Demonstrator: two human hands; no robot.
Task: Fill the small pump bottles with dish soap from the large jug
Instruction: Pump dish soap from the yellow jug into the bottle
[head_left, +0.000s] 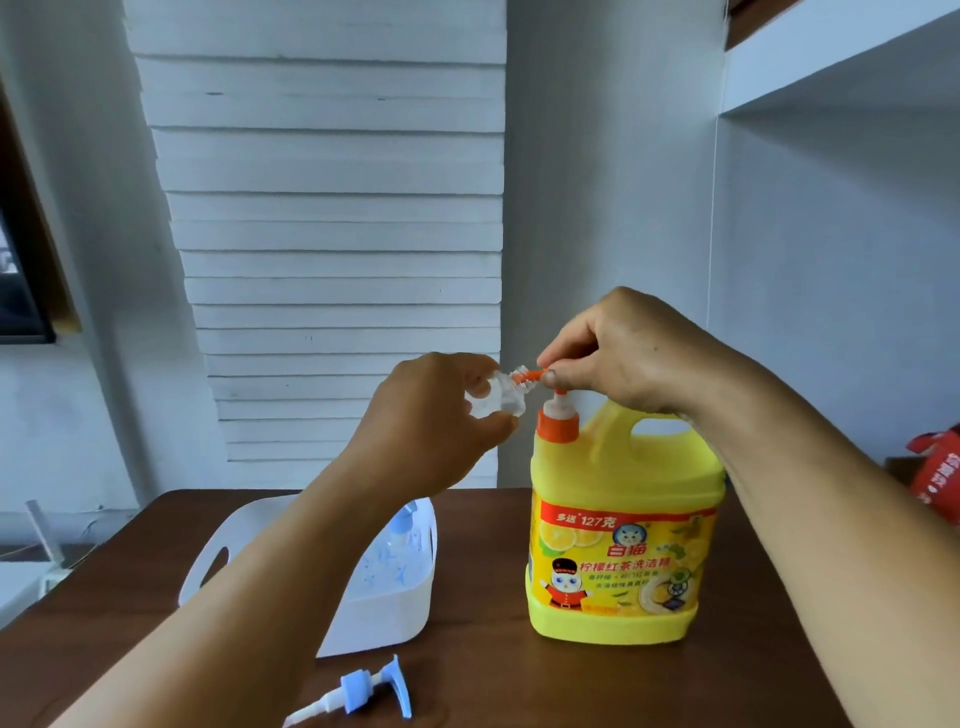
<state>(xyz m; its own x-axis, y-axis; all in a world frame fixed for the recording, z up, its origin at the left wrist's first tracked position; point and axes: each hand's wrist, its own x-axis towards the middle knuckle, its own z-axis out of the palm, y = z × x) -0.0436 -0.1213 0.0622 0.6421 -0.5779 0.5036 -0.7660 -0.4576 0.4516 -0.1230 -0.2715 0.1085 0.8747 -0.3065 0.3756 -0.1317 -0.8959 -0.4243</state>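
A large yellow dish soap jug (623, 519) stands on the brown table, right of centre, with an orange pump (557, 421) on top. My right hand (618, 353) grips the orange pump head from above, fingers curled over its spout. My left hand (436, 421) holds a small clear bottle (136, 400) tilted, its threaded neck against the tip of the orange spout. A blue and white pump top (363, 686) lies loose on the table near the front edge.
A white handled basket (410, 597) stands left of the jug and holds another clear bottle with a blue pump (405, 530). A red bag (935, 478) sits at the far right. A white slatted wall is behind the table (753, 675).
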